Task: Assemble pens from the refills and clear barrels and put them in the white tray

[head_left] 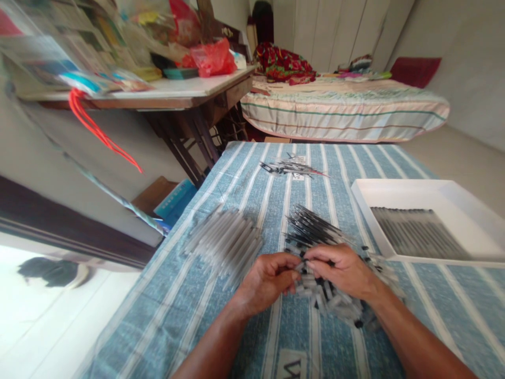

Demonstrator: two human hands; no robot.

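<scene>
left hand (272, 273) and right hand (342, 267), nearly closed, pinched one small piece (303, 265). dark rods (313, 223) lay slanted just beyond, nearer the right hand.

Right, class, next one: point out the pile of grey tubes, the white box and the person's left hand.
Grey tubes (226, 237): head view, on the middle of the pile.
White box (453, 213): head view, on its bare inner floor.
Left hand (261, 280): head view, on the back of the hand.
</scene>
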